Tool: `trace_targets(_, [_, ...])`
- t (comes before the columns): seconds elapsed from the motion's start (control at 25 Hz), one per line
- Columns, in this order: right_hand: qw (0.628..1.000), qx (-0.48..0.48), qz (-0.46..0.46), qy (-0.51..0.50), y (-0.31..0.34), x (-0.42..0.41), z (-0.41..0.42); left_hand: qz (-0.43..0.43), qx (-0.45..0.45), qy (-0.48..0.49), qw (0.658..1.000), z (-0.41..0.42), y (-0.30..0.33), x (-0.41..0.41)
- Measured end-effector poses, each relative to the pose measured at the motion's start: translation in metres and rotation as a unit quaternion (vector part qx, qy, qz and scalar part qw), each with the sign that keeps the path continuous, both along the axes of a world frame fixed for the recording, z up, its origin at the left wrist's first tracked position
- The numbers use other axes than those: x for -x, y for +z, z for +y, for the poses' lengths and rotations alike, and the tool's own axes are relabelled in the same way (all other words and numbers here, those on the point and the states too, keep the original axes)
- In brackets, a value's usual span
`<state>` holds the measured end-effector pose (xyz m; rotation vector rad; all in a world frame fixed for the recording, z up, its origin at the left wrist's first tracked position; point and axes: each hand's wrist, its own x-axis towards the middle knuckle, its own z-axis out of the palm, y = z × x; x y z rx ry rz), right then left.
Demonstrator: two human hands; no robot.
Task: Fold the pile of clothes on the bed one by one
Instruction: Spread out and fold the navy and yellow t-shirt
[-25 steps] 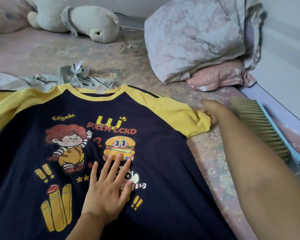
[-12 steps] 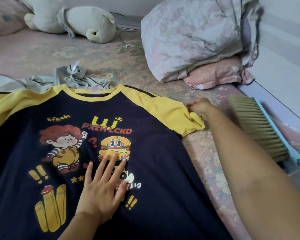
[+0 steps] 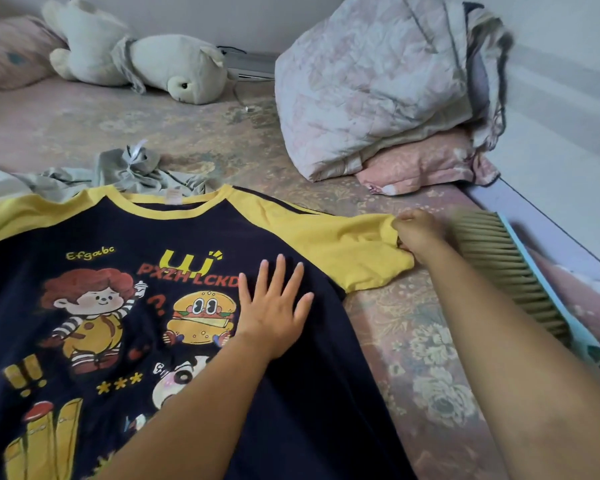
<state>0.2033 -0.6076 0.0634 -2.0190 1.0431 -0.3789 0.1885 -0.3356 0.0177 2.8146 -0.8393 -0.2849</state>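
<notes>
- The T-shirt (image 3: 194, 341) lies spread front-up on the bed (image 3: 413, 358).
- The left hand (image 3: 274, 306) rests flat on its chest.
- The right hand (image 3: 418, 233) grips the end of its right-side sleeve.
- A brush (image 3: 506, 268) lies just right of that hand.
- Crumpled clothes (image 3: 125, 171) lie behind the collar.
- A plush toy (image 3: 146, 60) lies at the far left, a folded quilt (image 3: 378, 84) at the far right on a pillow (image 3: 423, 164).

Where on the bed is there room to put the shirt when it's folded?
Bare bedspread lies between the T-shirt and the brush, and more between the grey garment, teddy bear and quilt bundle. It is crowded where the right hand grips the sleeve beside the brush.
</notes>
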Motion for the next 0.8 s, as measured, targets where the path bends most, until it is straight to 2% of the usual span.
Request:
trace_targets(0.12, [0.998,-0.065,-0.019,0.003,-0.007,-0.013,-0.011,-0.050,-0.075,-0.009,0.996,-0.012,-0.021,-0.001])
trace_targets(0.24, [0.990,-0.134,-0.047,0.023,-0.009,-0.028,-0.016,-0.071,-0.070,-0.012,0.995,-0.010,-0.030,0.002])
trace_targets(0.28, [0.989,-0.122,-0.078,0.020,-0.005,-0.033,-0.018,-0.078,-0.065,-0.009,0.995,-0.010,-0.031,0.001])
trace_targets(0.4, [0.985,0.018,-0.169,0.003,0.014,-0.041,-0.030,-0.097,-0.010,-0.015,0.995,-0.010,-0.029,0.004])
trace_targets(0.44, [0.985,0.070,-0.156,0.010,0.013,-0.041,-0.037,-0.115,-0.005,-0.023,0.993,-0.011,-0.030,0.004])
trace_targets(0.52, [0.987,0.145,-0.050,0.042,-0.002,-0.036,-0.044,-0.112,-0.023,-0.026,0.993,-0.010,-0.030,0.004])
trace_targets(0.6, [0.989,0.108,0.038,0.098,-0.020,-0.027,-0.040,-0.088,-0.039,-0.016,0.995,-0.011,-0.030,0.003])
trace_targets(0.64, [0.989,0.077,0.051,0.117,-0.023,-0.022,-0.036,-0.083,-0.044,-0.016,0.995,-0.011,-0.029,0.002])
trace_targets(0.8, [0.995,0.096,0.038,0.004,-0.022,-0.011,-0.036,-0.075,-0.050,-0.018,0.996,-0.012,-0.032,0.001])
